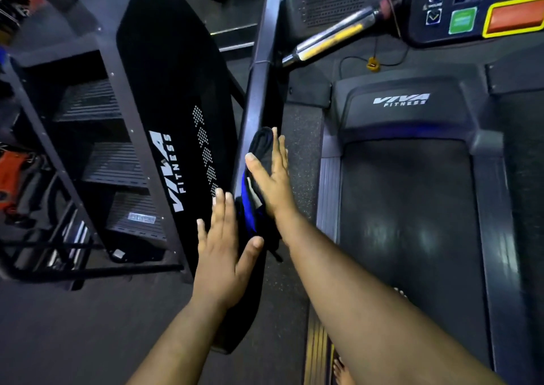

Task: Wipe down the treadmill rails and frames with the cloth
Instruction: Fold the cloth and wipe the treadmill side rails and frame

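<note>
A dark cloth with a blue stripe (255, 178) is wrapped around the treadmill's left upright frame post (260, 70). My right hand (270, 175) lies flat on the cloth from the right side, fingers straight and pointing up the post. My left hand (223, 246) is flat against the lower left side of the cloth and post, fingers spread. The cloth is pressed between both palms. The treadmill belt (409, 231) and its motor cover marked VIVA FITNESS (401, 102) lie to the right.
A stair-climber machine (141, 137) with black side panel stands close on the left. The console (477, 5) with buttons and a chrome handlebar (332, 36) hang above right. A yellow safety clip (373, 64) dangles on a cord. My bare foot (343, 373) stands on the side rail.
</note>
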A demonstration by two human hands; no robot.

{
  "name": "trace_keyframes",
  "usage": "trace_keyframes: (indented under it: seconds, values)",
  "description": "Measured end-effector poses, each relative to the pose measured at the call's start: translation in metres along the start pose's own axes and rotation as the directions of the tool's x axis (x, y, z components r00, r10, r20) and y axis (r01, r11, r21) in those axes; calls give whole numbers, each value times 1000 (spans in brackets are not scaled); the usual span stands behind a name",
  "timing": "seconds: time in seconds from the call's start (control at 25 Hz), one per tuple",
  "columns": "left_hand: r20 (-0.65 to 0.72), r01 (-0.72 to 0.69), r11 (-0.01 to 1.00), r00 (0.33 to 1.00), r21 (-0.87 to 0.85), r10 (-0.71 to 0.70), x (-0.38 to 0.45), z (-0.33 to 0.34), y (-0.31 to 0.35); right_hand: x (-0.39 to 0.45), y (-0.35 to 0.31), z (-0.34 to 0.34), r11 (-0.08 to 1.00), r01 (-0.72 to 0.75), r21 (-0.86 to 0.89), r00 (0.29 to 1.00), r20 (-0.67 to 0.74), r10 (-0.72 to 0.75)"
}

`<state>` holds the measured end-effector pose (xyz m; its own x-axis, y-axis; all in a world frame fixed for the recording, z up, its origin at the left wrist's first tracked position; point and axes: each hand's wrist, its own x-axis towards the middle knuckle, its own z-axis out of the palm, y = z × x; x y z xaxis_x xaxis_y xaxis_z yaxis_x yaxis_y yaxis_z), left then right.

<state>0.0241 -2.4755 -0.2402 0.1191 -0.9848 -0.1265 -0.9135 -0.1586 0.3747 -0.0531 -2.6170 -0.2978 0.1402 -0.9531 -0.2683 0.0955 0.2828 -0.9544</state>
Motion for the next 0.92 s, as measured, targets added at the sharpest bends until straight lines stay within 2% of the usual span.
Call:
trace_keyframes:
  seconds: [0.08,0.2,0.24,0.36,0.4,0.44,0.52,0.64,0.68,0.76,0.8,0.84,0.92]
  values:
    - [2,10,1000,1000,11,-11,24,1,7,-18,18,1,995,-38,96,999,-4,39]
    - [19,-1,1000,1000,-11,1,55,0,12,-63,43,6,975,-20,221,999,30,14]
    - [20,4,1000,1000,-21,-4,61,0,12,-50,48,7,971,-47,234,999,19,43]
    - [9,-5,998,1000,-56,5,66,2,15,24,30,-5,953,-265,150,956,-85,279]
    - [7,-9,998,1000,-56,10,66,2,16,36,24,-4,955,-264,132,955,-106,279]
    - [7,-14,998,1000,-54,14,65,2,15,29,16,-1,969,-226,97,966,-103,236]
    - [1,-14,996,1000,-88,14,64,1,15,-9,7,5,999,-35,17,999,-26,35]
    - [0,7,993,1000,-120,-7,63,0,17,-4,-12,2,972,174,-156,985,19,-173]
    - [4,10,994,1000,-105,-9,63,0,17,21,-25,5,935,196,-297,979,6,-203]
    - [12,10,998,1000,-57,-10,66,0,16,82,-61,10,753,197,-627,975,42,-220]
    - [18,15,999,1000,-39,-15,66,0,16,104,-75,10,665,199,-719,976,82,-204]
    - [26,22,999,999,-33,-21,66,0,17,115,-80,10,600,211,-772,973,108,-204]
    - [32,33,998,999,-44,-31,66,-1,17,104,-73,3,606,315,-731,946,192,-260]
